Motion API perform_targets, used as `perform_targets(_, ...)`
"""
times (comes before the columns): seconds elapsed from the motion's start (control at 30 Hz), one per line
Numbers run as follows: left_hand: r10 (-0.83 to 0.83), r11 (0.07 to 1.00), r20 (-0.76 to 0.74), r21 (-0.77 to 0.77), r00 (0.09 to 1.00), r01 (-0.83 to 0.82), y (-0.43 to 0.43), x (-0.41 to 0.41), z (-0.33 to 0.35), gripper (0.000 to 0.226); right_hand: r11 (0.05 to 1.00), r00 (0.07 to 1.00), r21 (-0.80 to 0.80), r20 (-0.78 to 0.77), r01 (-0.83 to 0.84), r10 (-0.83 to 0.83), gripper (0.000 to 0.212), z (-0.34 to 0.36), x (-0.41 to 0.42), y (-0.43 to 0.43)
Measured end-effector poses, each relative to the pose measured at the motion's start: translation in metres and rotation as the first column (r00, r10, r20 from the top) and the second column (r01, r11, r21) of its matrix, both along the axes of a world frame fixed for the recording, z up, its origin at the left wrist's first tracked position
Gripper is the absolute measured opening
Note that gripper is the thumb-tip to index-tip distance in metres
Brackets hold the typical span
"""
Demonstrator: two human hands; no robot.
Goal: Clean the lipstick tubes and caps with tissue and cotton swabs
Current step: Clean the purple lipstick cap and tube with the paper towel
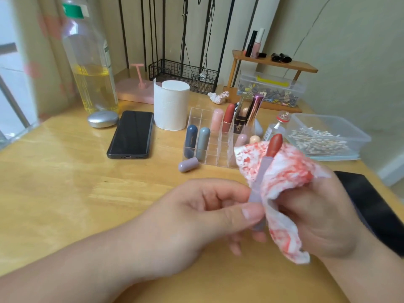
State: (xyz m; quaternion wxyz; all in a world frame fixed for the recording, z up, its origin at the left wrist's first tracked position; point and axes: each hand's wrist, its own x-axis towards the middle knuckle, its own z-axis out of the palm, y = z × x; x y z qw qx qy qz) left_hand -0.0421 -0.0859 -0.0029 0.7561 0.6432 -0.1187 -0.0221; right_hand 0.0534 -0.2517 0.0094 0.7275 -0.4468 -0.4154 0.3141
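Trouble would most likely come from the exposed red bullet [274, 145], which stands well clear of the lilac lipstick tube [260, 184], right of centre in the frame. The stained tissue [284, 178] wraps the tube's far side and rises alongside the bullet. A wipe carried too high could, I judge, gouge or snap the soft stick. The tissue is also so loaded with red that it may put colour back on the lilac casing rather than lift it.

The grip is slight too. The left hand [196, 219] pinches the tube's lower end between thumb and forefinger, with the other fingers curled loosely below, so a firm rub might twist the tube out and drop it onto the wooden table [65, 182]. The right hand [328, 215] holds the tissue against the tube with its fingers curled behind it. The paper hides the fingertips, so I cannot tell how hard they press.

The tube is slim and pale lilac, tilted a little to the right, with a slightly darker collar under the bullet. Blur softens it, and I can make out no marks on it. A lilac cap [188, 164], likely its own, lies on its side just in front of the clear acrylic organizer [215, 149], where other capped lipsticks stand. Cotton swabs [317, 142] sit in a clear box at the right edge, apart from both hands.
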Motion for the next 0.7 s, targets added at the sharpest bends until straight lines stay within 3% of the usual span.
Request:
perform_targets(0.07,-0.086,0.993,-0.042,-0.079,0.995,0.083,-0.002,-0.001,0.001,0.02,0.997,0.994,0.028,-0.079,-0.075,0.077,0.003,0.002,0.001,0.001)
perform_targets(0.17,-0.044,0.999,-0.033,-0.007,0.998,0.044,-0.004,0.002,-0.005,0.02,0.997,0.995,-0.071,-0.092,-0.035,0.029,0.015,0.004,0.001,0.0)
perform_targets(0.3,0.115,0.993,0.032,-0.006,0.993,-0.115,-0.008,0.0,-0.003,0.008,0.984,0.994,-0.145,-0.01,0.106,-0.109,0.01,0.006,-0.003,0.0)
perform_targets(0.43,0.355,0.932,0.075,0.047,0.932,-0.358,-0.013,-0.003,-0.003,0.028,0.939,0.943,-0.133,0.15,0.318,-0.298,0.009,0.011,-0.016,0.01)
perform_targets(0.5,0.399,0.913,0.094,0.05,0.912,-0.404,-0.013,-0.003,-0.002,0.035,0.911,0.919,-0.144,0.144,0.386,-0.366,0.011,0.015,-0.021,0.013)
perform_targets(0.57,0.358,0.932,0.068,0.04,0.931,-0.361,-0.01,-0.001,0.0,0.034,0.913,0.918,-0.133,0.15,0.386,-0.366,0.014,0.014,-0.021,0.014)
perform_targets(0.7,0.066,0.996,0.027,0.053,0.997,-0.067,0.0,0.0,0.007,0.012,0.975,0.972,-0.08,0.125,0.21,-0.199,0.014,0.007,-0.013,0.009)
